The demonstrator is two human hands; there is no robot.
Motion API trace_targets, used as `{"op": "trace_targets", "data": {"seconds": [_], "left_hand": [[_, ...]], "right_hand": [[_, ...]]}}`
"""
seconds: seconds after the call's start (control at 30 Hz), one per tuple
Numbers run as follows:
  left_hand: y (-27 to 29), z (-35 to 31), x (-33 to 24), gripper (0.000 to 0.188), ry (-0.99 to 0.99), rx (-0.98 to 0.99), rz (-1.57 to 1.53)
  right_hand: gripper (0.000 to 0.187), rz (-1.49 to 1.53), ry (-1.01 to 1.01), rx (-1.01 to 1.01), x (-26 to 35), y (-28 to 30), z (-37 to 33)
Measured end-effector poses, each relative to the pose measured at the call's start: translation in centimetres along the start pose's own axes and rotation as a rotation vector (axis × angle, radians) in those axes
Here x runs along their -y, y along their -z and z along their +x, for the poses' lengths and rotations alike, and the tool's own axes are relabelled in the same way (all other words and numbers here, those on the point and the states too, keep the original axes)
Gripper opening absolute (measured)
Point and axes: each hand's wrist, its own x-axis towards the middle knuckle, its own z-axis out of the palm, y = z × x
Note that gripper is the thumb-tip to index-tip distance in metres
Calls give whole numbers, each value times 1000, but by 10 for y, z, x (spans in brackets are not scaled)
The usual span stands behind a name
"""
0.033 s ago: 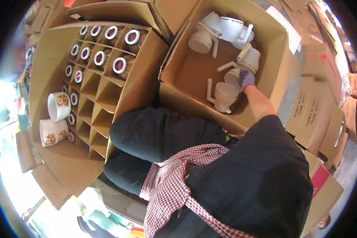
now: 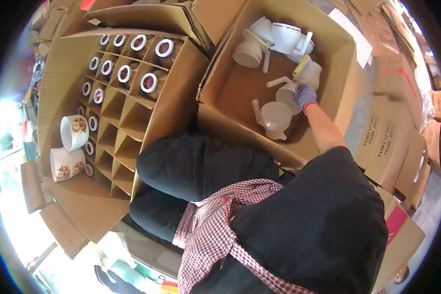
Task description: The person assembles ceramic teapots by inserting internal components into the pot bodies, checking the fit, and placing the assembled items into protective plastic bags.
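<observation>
My right hand [image 2: 306, 95], in a pale purple-grey glove with a red band at the wrist, reaches into the right-hand cardboard box [image 2: 347, 81]. Its fingers close on the edge of a white plastic cup-shaped piece with a handle [image 2: 285, 94]. Touching that piece on its near side is a second one [image 2: 277, 115], with its round face turned up and its handle pointing away. Several more white pieces [image 2: 285, 36] lie tipped in the far part of the box. My left hand is not in view.
A divided carton [image 2: 149, 125] on the left holds several jars with white rims [image 2: 148, 82]; other cells show bare cardboard. Two white printed containers [image 2: 74, 132] rest at its left side. Stacked cartons [image 2: 387, 127] stand right. A dark glove [image 2: 115, 281], whose I cannot tell, shows at the lower edge.
My right hand has shifted very slightly. The two white pieces by it have turned a little, showing more of the nearer one's round face.
</observation>
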Motion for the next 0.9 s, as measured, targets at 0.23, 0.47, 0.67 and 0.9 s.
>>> {"op": "trace_targets", "data": {"seconds": [0.23,0.47,0.67,0.9], "left_hand": [[-83,9,-169,55,-271,153,-294],[-110,19,-303,54,-802,220,-221],[-66,14,-181,47,236,184,-1449],[-61,-78,-93,53,316,-130,-1614]], "right_hand": [[36,841,504,371,113,276,-105],[48,925,1163,392,260,386,-279],[78,1298,1000,857,322,327,-308],[104,1106,978,1683,405,316,-450]]}}
